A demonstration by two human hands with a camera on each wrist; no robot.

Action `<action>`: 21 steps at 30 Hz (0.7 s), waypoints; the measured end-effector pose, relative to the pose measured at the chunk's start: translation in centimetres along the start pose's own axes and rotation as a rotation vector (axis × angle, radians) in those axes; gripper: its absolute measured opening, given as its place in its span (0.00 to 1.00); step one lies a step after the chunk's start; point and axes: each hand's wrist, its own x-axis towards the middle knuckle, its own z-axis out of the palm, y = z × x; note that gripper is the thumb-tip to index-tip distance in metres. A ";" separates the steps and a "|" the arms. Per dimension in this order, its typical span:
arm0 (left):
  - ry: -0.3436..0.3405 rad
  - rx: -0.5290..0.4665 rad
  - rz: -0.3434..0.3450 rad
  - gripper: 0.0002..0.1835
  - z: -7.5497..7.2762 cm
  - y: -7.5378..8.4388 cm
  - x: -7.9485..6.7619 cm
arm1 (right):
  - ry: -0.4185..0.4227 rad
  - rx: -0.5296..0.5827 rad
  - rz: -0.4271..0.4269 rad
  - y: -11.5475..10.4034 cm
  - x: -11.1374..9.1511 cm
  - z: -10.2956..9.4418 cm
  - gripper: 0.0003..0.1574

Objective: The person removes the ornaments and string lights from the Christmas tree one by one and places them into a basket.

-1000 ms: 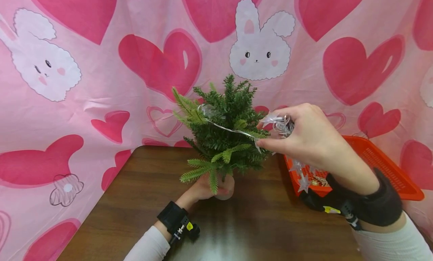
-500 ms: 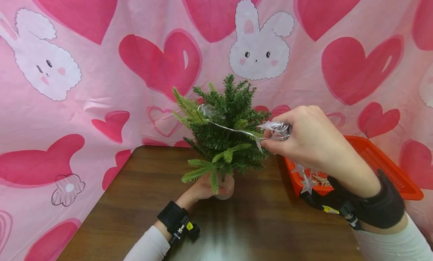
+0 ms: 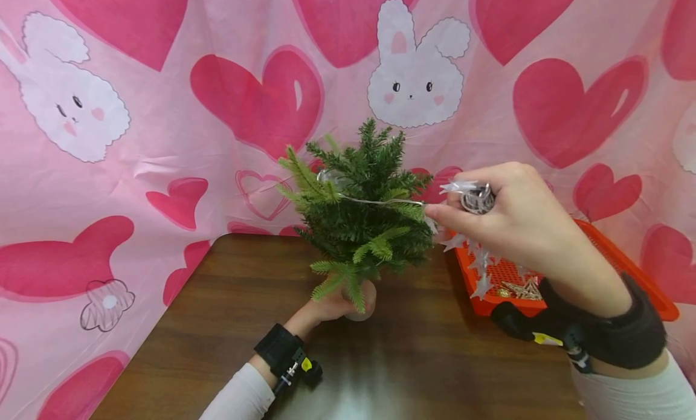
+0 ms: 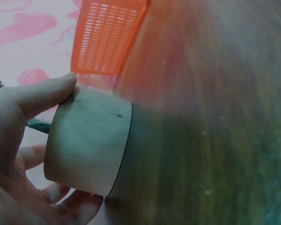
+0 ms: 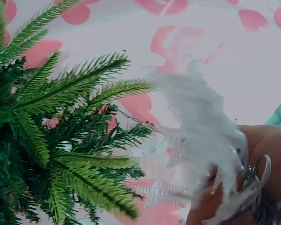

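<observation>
A small artificial Christmas tree [image 3: 359, 226] stands on the table on a round, pale wooden base [image 4: 91, 140]. My left hand [image 3: 328, 305] grips that base from the left, thumb over the top and fingers around the side. At the tree's right, my right hand [image 3: 516, 217] holds a bunched string of star lights [image 3: 477, 197]. Its wire [image 3: 375, 201] runs taut across the front of the branches to the upper left. Clear plastic stars [image 3: 481, 263] dangle below the palm. In the right wrist view the stars blur close beside the branches.
An orange perforated basket [image 3: 614, 251] sits at the right of the table, partly behind my right forearm. Gold-coloured ornaments [image 3: 522, 289] lie inside it. A pink cloth [image 3: 244, 21] with hearts and rabbits hangs right behind the wooden table [image 3: 217, 323].
My right hand moves right and slightly up, drawing the wire straighter across the tree. The tree turns a little, its lower light-green branches swinging right. My left hand stays on the base.
</observation>
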 end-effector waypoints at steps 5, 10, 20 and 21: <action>0.121 0.167 0.161 0.25 0.1 -0.1 0.1 | 0.074 -0.005 -0.077 0.2 -0.2 -0.1 0.14; 0.120 0.161 0.165 0.21 0.1 0.0 0.0 | 0.138 0.021 -0.133 -0.3 -0.3 0.2 0.14; 0.104 0.071 0.271 0.16 0.3 -0.5 0.7 | 0.060 0.151 -0.186 -0.9 0.6 1.4 0.11; 0.088 0.047 0.279 0.16 0.2 -0.6 0.7 | 0.038 0.177 -0.169 -0.8 0.7 1.5 0.13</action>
